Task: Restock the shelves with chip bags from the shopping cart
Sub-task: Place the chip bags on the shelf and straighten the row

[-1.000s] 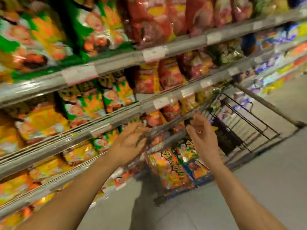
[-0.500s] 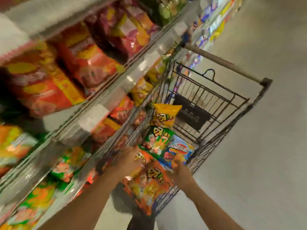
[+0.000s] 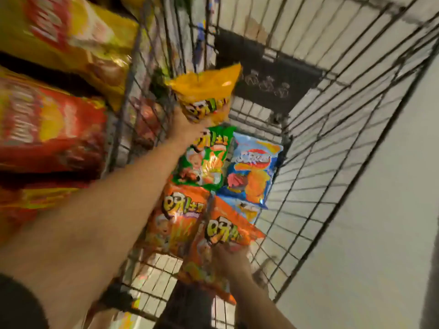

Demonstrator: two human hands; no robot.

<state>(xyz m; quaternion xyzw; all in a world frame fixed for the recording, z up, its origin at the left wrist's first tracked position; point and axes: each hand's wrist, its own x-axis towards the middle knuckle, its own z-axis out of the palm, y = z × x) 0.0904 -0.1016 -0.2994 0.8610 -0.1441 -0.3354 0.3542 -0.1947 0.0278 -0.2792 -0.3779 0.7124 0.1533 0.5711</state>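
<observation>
While gripped inside cart (image 3: 332,138), yellow bag (image 3: 204,91) in left hand (image 3: 187,129), orange bag (image 3: 225,233) in right hand (image 3: 231,260)

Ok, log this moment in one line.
left hand: grips yellow bag | right hand: grips orange bag | cart: green, blue bags remain

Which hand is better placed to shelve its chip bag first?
Left, probably. The left hand holds the yellow bag lifted against the cart's shelf-side wall, nearest the shelf bags. The right hand grips an orange bag low on the cart's far side.
</observation>
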